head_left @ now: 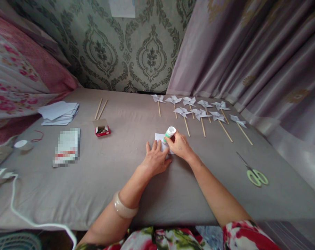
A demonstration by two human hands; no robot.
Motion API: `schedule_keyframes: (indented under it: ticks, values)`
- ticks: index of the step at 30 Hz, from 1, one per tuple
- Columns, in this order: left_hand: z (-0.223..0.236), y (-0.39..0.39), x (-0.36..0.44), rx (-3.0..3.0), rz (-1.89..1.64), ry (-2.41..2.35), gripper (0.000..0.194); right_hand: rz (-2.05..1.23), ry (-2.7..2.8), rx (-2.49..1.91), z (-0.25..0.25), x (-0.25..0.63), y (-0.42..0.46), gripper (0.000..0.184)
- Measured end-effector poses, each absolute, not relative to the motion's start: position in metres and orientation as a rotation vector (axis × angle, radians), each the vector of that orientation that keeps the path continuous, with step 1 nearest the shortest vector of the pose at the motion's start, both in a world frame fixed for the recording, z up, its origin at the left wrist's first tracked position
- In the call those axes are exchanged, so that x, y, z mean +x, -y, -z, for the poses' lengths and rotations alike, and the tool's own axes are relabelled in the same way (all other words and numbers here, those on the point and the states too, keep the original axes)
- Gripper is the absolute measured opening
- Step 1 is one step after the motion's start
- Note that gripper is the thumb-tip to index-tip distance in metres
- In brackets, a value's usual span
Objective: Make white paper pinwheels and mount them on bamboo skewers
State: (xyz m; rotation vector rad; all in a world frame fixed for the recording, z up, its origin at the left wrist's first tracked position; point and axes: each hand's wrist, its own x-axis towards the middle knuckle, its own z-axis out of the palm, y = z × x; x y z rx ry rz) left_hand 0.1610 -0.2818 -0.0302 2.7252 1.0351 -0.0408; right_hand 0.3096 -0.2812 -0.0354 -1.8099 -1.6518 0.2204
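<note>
My right hand (180, 146) is closed round a small white and green glue bottle (169, 133), tipped down with its nozzle on a white paper square (159, 138). My left hand (155, 159) lies flat on the near part of that paper, fingers spread, pressing it onto the grey cloth. The paper is mostly hidden under both hands.
Several finished white paper pinwheels (199, 113) on wooden sticks lie in rows behind. Green scissors (256, 175) lie at right. A red box (102, 129), two sticks (101, 108), a paper stack (58, 113), tape (21, 144) and a white cable (16, 205) lie at left.
</note>
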Motion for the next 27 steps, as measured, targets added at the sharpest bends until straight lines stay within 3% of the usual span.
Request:
schedule_keyframes:
  ticks: [27]
  values:
    - [0.0321, 0.2816, 0.1610, 2.747, 0.034, -1.043, 0.053, -0.252, 1.738, -1.752, 0.0341, 0.3106, 0.2839, 0.016]
